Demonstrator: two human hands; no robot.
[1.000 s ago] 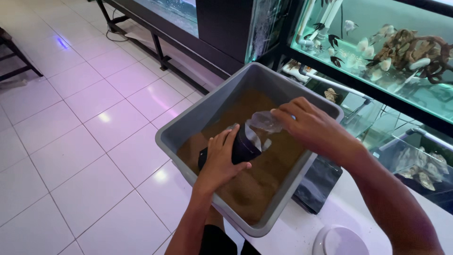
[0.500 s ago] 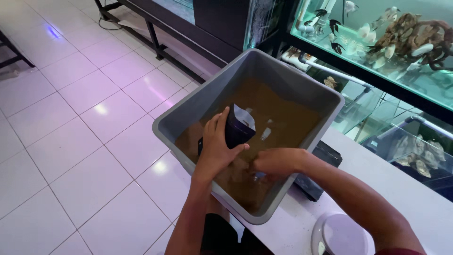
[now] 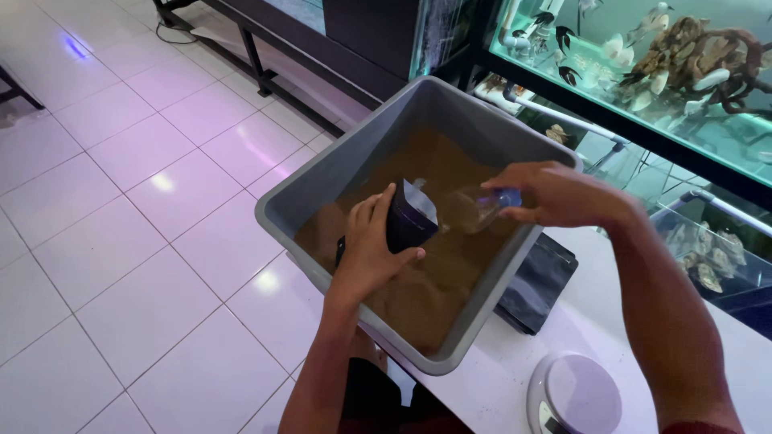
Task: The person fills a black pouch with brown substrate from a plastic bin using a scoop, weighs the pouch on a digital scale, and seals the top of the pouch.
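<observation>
A grey plastic tub [image 3: 314, 189] holds brown granular material [image 3: 434, 281]. My left hand [image 3: 366, 253] grips a small dark pouch [image 3: 408, 221] held open over the tub. My right hand [image 3: 555, 193] holds a clear cut-off plastic bottle [image 3: 470, 210] used as a scoop. It is tilted with its wide mouth at the pouch's opening, and brown material shows inside it.
A white counter [image 3: 579, 321] carries the tub, a flat black pouch [image 3: 535, 285] and a round white scale [image 3: 575, 394]. Glass fish tanks [image 3: 659, 56] stand behind. White tiled floor [image 3: 121, 201] lies to the left, with a dark metal stand [image 3: 265, 68] beyond.
My right hand dipped low into the tub half a second ago and has now come back up with the bottle scoop to the pouch's mouth. My left hand kept the pouch in place.
</observation>
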